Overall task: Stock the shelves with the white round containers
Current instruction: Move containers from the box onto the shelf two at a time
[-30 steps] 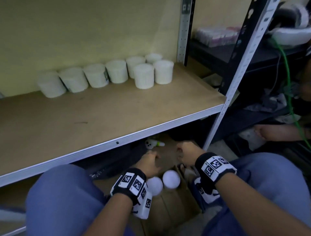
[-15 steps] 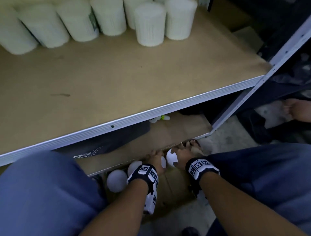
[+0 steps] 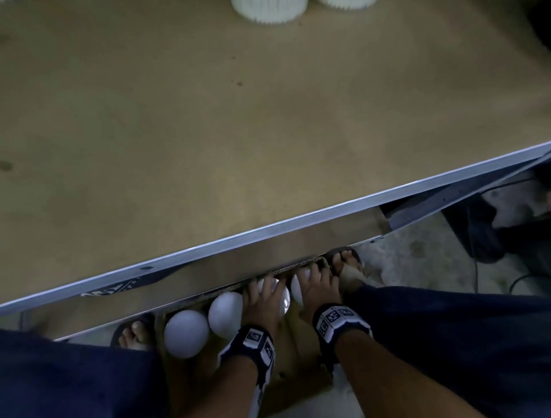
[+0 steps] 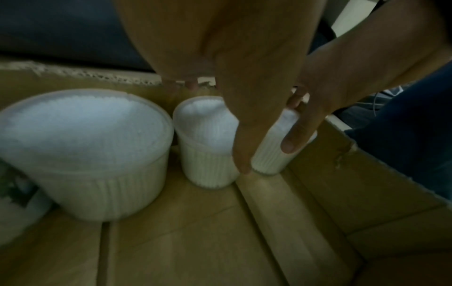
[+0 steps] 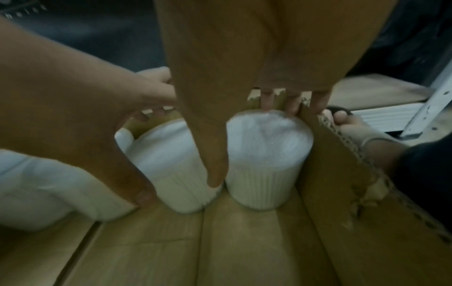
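Several white round ribbed containers stand in a cardboard box [image 4: 195, 232] on the floor under the shelf. My left hand [image 3: 262, 301] reaches down over one container [image 4: 203, 145], thumb on its near side, fingers behind it. My right hand [image 3: 316, 286] grips the neighbouring container [image 5: 264, 154] the same way, against the box's right wall. Both containers still stand on the box floor. Two more containers [image 3: 186, 332] [image 3: 225, 313] stand untouched to the left. The bottoms of two stocked containers [image 3: 269, 9] [image 3: 343, 3] show at the back of the shelf board [image 3: 208, 134].
The shelf's metal front edge [image 3: 298, 220] runs diagonally just above the hands, with a lower board [image 3: 268, 256] under it. My sandalled feet [image 3: 134, 331] [image 3: 346, 265] flank the box. A dark bag [image 3: 483, 232] and cables lie on the floor at right.
The head has tipped down and closer to the shelf. Both hands have gone from above the box down onto two neighbouring containers and closed round them.
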`<state>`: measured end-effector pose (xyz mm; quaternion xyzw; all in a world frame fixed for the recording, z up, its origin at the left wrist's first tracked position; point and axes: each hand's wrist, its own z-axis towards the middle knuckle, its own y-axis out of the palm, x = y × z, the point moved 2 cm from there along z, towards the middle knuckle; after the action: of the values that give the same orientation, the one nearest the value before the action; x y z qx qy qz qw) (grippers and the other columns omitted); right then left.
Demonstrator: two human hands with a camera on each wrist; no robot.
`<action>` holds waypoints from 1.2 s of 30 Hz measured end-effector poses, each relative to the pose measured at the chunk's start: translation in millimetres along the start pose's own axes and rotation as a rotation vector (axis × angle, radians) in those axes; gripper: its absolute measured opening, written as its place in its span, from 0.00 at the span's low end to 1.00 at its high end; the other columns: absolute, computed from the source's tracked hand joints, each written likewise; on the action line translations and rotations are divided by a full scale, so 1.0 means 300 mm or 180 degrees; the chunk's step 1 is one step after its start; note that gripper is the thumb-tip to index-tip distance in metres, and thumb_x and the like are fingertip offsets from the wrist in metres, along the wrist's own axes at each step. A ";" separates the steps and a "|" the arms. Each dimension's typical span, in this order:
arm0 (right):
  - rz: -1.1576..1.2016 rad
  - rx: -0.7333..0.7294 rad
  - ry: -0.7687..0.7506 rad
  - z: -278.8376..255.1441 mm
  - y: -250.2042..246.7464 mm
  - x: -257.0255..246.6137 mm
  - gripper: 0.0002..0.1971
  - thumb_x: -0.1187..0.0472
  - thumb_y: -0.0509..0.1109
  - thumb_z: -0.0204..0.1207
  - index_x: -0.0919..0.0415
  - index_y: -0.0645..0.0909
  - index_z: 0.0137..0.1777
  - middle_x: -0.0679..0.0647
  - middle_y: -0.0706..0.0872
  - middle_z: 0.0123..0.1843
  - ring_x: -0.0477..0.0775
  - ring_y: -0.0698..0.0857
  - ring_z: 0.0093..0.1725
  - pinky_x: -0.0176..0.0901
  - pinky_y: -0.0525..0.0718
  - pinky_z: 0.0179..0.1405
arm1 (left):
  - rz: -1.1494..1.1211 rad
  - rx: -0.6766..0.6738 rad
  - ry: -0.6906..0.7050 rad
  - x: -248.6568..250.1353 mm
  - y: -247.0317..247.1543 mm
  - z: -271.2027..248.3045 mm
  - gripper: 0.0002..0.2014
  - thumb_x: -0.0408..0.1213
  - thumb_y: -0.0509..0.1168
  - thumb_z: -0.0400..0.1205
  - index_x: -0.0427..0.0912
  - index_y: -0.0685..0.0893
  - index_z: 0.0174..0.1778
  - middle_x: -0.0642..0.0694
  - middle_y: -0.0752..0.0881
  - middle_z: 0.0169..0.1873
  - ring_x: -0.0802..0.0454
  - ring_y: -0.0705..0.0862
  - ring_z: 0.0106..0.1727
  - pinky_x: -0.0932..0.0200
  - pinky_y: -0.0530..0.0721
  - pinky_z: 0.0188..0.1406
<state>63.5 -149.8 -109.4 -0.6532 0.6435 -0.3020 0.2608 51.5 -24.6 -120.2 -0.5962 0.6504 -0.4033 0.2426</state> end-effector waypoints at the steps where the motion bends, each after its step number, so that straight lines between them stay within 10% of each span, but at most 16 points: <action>1: -0.0067 0.0032 0.0017 0.003 0.007 -0.003 0.42 0.56 0.73 0.69 0.51 0.53 0.81 0.62 0.55 0.81 0.68 0.59 0.79 0.61 0.65 0.73 | -0.0065 -0.0024 0.0009 0.000 -0.001 0.000 0.34 0.45 0.70 0.73 0.59 0.66 0.76 0.48 0.65 0.77 0.34 0.71 0.71 0.42 0.75 0.67; 11: 0.0010 0.0026 0.0060 -0.006 -0.019 -0.004 0.33 0.60 0.69 0.72 0.54 0.61 0.77 0.65 0.59 0.78 0.67 0.66 0.74 0.58 0.70 0.67 | -0.0300 -0.0071 0.0073 -0.012 0.004 0.005 0.39 0.29 0.64 0.75 0.60 0.57 0.78 0.48 0.52 0.78 0.36 0.56 0.75 0.48 0.67 0.75; 18: 0.0091 0.0027 0.0100 -0.101 -0.133 0.000 0.40 0.55 0.69 0.72 0.52 0.55 0.82 0.67 0.59 0.79 0.71 0.60 0.78 0.64 0.57 0.78 | -0.0500 -0.0640 -0.0188 0.013 -0.107 -0.048 0.39 0.43 0.72 0.69 0.53 0.62 0.75 0.45 0.58 0.76 0.37 0.58 0.77 0.40 0.70 0.73; 36: 0.0716 0.0783 -0.0254 -0.638 -0.641 0.060 0.42 0.48 0.81 0.59 0.47 0.66 0.73 0.57 0.64 0.71 0.66 0.63 0.74 0.62 0.72 0.69 | -0.0742 0.0608 0.0388 0.041 -0.700 -0.530 0.38 0.51 0.75 0.59 0.61 0.69 0.66 0.52 0.69 0.61 0.45 0.70 0.63 0.47 0.73 0.60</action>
<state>55.0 -151.7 162.3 -0.5517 0.6598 -0.3213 0.3962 44.6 8.4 141.3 -0.6163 0.5491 -0.5241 0.2098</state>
